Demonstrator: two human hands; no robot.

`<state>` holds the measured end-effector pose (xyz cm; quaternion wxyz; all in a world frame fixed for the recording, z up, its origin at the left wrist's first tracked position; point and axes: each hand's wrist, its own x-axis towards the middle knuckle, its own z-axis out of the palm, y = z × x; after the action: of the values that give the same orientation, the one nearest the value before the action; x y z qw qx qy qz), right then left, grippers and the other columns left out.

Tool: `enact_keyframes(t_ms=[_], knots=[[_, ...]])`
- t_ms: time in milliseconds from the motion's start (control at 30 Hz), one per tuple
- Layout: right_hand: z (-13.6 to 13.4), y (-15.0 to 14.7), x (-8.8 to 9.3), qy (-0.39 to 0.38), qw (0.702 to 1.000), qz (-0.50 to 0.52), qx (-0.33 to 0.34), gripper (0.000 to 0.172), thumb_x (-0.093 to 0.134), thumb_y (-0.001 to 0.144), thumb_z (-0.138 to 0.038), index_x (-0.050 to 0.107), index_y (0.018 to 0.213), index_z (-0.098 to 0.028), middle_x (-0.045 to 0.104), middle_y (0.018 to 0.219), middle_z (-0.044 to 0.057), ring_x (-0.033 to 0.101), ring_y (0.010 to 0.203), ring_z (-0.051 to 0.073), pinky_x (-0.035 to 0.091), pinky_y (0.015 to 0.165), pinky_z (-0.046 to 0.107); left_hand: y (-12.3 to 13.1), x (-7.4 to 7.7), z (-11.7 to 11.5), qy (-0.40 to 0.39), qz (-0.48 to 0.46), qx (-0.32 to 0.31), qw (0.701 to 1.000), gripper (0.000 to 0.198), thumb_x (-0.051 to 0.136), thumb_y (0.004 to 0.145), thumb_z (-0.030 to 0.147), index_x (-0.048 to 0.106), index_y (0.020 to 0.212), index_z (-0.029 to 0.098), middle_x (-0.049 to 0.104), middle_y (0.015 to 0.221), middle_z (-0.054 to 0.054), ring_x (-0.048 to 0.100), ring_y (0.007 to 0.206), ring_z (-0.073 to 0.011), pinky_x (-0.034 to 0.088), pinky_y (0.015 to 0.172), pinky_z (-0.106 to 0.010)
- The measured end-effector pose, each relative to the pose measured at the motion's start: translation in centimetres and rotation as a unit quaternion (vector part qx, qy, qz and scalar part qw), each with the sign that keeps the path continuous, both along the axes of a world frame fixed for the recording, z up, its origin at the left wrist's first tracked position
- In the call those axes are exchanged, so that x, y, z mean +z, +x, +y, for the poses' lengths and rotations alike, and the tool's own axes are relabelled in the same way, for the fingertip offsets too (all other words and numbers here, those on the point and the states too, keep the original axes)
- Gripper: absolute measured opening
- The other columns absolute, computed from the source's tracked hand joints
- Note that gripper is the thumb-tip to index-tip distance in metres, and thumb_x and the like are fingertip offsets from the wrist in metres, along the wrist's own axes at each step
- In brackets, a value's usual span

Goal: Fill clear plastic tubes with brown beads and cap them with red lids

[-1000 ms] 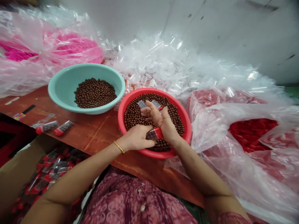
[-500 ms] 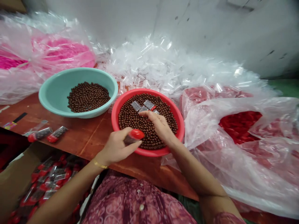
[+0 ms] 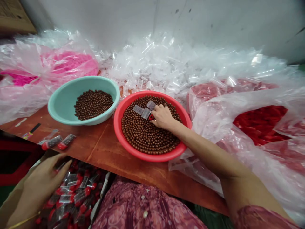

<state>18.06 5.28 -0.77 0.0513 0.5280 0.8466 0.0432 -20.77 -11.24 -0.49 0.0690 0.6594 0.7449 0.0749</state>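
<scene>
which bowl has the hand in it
The red plastic basin: the person's right hand rests over its brown balls, while the teal basin beside it has no hand in it.

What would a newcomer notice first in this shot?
The red plastic basin of brown beads dominates the center, with the right hand over them beside small clear packets. A heap of clear plastic tubes rises behind it. At bottom left, the left hand is above a box of red-capped tubes.

Two basins (image 3: 83, 83), two tubes (image 3: 51, 142), three clear packets (image 3: 138, 109)
</scene>
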Motion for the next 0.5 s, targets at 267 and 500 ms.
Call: enact_keyframes(t_ms=[267,500], knots=[[-1.1,3.1,0.6,0.093,0.948,0.294,-0.085,0.023,0.044,0.087,-0.034,0.060,0.087,-0.017,0.063,0.102,0.012,0.054,0.096,0.025,0.038,0.084,0.038,16.1,4.7,10.7,0.060,0.021,-0.352,0.934,0.028,0.039,0.089,0.030,0.063,0.094,0.016,0.067,0.092,-0.009,0.062,0.091,-0.0207,0.046,0.084,-0.032],[-2.4,4.7,-1.3,-0.066,0.762,0.616,-0.189,0.039,0.047,0.077,-0.058,0.044,0.064,-0.022,0.051,0.055,-0.003,0.046,0.049,0.011,0.040,0.052,0.027,23.8,1.0,17.3,-0.105,0.074,-0.312,0.941,0.036,0.048,0.085,0.036,0.062,0.104,0.009,0.067,0.103,-0.016,0.063,0.096,-0.0260,0.048,0.077,-0.030]])
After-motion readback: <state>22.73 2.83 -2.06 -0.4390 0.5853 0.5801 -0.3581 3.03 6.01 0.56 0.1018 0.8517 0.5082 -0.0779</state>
